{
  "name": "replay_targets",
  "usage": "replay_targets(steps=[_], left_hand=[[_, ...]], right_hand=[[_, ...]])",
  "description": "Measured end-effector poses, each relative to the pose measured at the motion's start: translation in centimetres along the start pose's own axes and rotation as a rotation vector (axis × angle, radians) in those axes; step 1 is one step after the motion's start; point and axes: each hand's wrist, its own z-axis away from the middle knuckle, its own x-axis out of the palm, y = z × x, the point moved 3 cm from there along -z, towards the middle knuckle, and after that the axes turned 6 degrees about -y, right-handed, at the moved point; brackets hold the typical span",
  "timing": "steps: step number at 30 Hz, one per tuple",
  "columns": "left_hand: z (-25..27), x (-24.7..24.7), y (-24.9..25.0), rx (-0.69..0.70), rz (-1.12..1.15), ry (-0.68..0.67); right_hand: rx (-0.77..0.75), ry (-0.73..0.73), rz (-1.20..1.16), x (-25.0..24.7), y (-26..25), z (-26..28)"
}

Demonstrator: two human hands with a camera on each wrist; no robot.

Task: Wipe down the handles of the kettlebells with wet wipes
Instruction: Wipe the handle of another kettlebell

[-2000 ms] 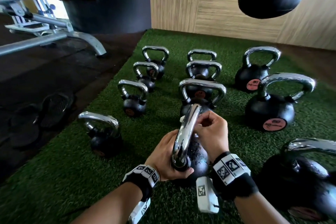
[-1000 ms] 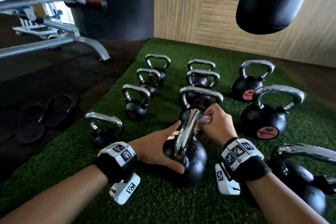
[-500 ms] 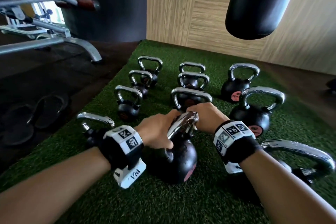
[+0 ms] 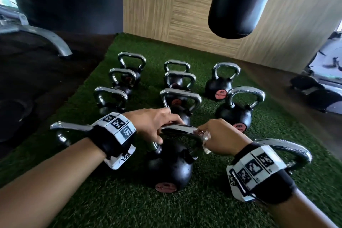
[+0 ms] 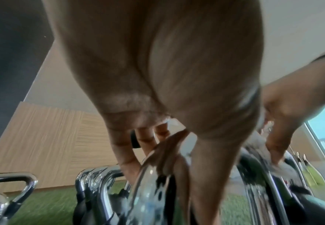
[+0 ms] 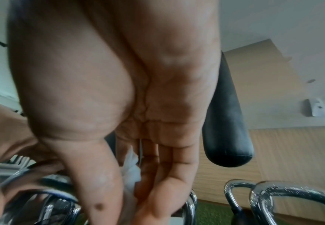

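Observation:
A black kettlebell (image 4: 170, 168) stands on the turf in front of me, its chrome handle (image 4: 177, 128) lying crosswise. My left hand (image 4: 162, 127) grips the left half of that handle, fingers over the top and thumb underneath. My right hand (image 4: 209, 135) pinches a white wet wipe (image 4: 205, 139) against the handle's right bend. In the left wrist view my fingers (image 5: 127, 155) curl onto the chrome bar (image 5: 148, 190). The right wrist view shows the wipe (image 6: 132, 170) between thumb and fingers.
Several more chrome-handled kettlebells stand in rows on the green turf (image 4: 203, 209); one (image 4: 296, 152) is close by my right wrist and one (image 4: 68, 127) behind my left wrist. A black punching bag (image 4: 238, 2) hangs overhead. A bench frame (image 4: 46, 37) stands on the dark floor at left.
The kettlebell has turned from end-on to crosswise, its label now facing me. My left hand has shifted onto the handle's top, and my right hand with the wipe has slid to its right bend.

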Motion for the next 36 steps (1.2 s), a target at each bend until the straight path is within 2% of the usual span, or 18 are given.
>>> replay_targets(steps=[2, 4, 8, 12, 16, 18, 20, 23, 25, 28, 31, 36], left_hand=[[-0.4, -0.8, 0.4, 0.058, 0.088, 0.016], [-1.1, -1.8, 1.5, 0.096, 0.148, 0.088], [-3.9, -3.7, 6.8, 0.164, 0.097, 0.217], [-7.7, -3.9, 13.3, 0.212, 0.141, 0.339], [-11.7, 0.3, 17.1, 0.221, 0.382, 0.361], [-14.1, 3.3, 17.8, 0.205, 0.536, 0.393], [-16.6, 6.8, 17.9, 0.133, 0.733, 0.428], [-20.3, 11.8, 17.6, 0.035, 0.963, 0.445], [-22.4, 14.4, 17.8, 0.035, 1.062, 0.407], [-24.8, 16.9, 17.7, 0.047, 1.279, 0.440], [-26.2, 18.1, 18.6, 0.083, 1.343, 0.459], [-26.4, 18.2, 20.7, 0.139, 1.331, 0.706]], right_hand=[[-0.019, -0.008, 0.005, -0.6, 0.2, 0.3], [0.005, 0.015, 0.019, -1.5, 1.1, 0.9], [0.104, 0.206, -0.065, -3.5, 4.9, 4.2], [0.121, 0.355, -0.114, -5.5, 9.5, 8.3], [0.171, 0.395, -0.077, -5.3, 15.6, 12.2], [0.211, 0.435, -0.157, -5.5, 19.0, 13.3], [0.238, 0.469, -0.249, -5.4, 21.8, 13.0], [0.210, 0.474, -0.321, -4.7, 24.7, 11.7], [0.161, 0.452, -0.358, -4.1, 26.0, 10.9], [0.115, 0.412, -0.389, -3.4, 27.2, 10.5], [0.069, 0.382, -0.347, -2.7, 27.9, 11.1], [0.001, 0.482, -0.505, -1.5, 29.2, 12.1]])
